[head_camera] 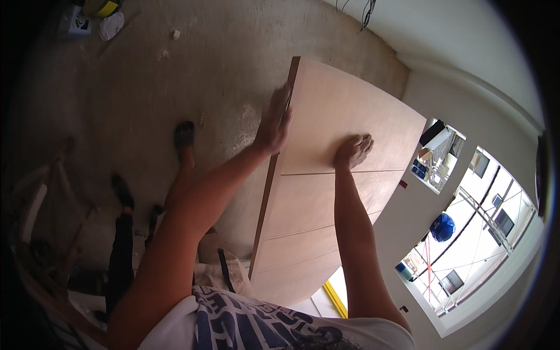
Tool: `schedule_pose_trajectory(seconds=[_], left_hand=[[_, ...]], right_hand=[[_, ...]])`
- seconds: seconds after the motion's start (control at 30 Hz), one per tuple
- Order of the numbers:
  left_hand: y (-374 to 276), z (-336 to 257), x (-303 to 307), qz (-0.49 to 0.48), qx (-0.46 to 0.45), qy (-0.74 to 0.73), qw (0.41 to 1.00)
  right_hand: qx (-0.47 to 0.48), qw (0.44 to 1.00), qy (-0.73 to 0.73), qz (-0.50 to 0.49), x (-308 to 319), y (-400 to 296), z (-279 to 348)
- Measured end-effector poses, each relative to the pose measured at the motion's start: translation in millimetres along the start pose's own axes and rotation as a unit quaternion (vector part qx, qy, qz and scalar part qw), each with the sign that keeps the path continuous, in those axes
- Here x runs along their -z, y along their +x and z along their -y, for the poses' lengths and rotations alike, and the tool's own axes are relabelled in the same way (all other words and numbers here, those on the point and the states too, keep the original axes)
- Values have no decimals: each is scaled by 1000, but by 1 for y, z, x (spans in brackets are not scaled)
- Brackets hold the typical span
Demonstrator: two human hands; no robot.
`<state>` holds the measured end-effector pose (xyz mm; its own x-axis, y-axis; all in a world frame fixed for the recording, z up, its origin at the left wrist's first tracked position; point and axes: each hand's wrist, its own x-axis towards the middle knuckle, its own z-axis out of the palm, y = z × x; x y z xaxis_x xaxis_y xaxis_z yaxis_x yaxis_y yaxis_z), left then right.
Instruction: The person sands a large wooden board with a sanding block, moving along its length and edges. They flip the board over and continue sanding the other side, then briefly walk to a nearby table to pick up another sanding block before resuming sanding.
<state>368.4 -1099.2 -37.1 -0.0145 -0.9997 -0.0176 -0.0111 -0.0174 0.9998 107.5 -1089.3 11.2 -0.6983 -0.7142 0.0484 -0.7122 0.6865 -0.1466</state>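
A pale wooden door panel with grooves across its face stands before me, its narrow edge towards the left. My left hand lies along that edge, thumb at the face side and fingers extended, somewhat blurred. Flat on the upper part of the face, just above one groove, rests my right hand with its fingers a little bent. Nothing shows in either hand, though the right palm is hidden against the wood.
Feet in dark shoes stand on the concrete floor. A white container and a crumpled white bag lie at upper left. Past the panel, a blue helmet hangs by a wall opening onto scaffolding. Loose wires dangle above.
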Motion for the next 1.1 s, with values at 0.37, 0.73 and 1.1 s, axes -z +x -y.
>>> schedule_pose_trajectory(seconds=[0.37, 0.73, 1.1], left_hand=[[-13, -2, -1, 9, 21, -44, 999], [25, 3, 4, 29, 26, -41, 998], [64, -13, 7, -1, 83, -16, 996]], right_hand=[[-21, 1000, 10, 3, 2, -1, 7], [-20, 1000, 13, 16, 2, -6, 13], [-3, 1000, 3, 6, -1, -5, 6]])
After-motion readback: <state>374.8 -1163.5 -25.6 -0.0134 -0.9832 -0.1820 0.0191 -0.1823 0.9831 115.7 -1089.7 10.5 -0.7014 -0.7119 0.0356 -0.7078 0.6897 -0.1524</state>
